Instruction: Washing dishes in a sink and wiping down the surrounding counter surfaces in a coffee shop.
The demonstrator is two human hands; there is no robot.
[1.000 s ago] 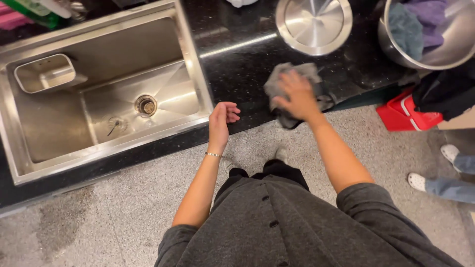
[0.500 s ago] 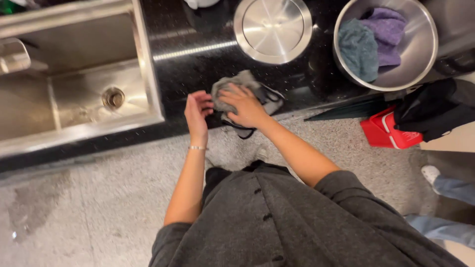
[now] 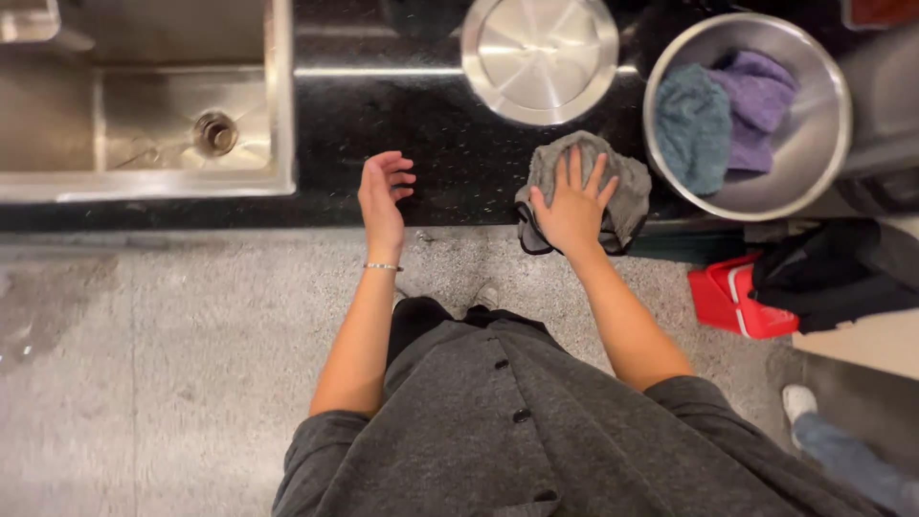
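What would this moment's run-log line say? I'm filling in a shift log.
right hand: flat on grey cloth at black counter edge | left hand: empty, open, fingers curled | steel bowl: teal and purple cloths

Viewpoint: one camera, worn on the person's head, high over the black countertop (image 3: 431, 144).
Facing: almost straight down; the countertop's far side lies toward the top edge, the person's own grey garment and the speckled floor toward the bottom.
Nearness: about arm's length above the countertop, so both forearms run up from the bottom of the frame to its front edge.
Left of the countertop's middle: a steel sink (image 3: 144, 105), cut off by the top and left edges.
Right of the countertop's middle: a round steel bowl (image 3: 823, 153), almost whole.
Shared view: none; only this one view.
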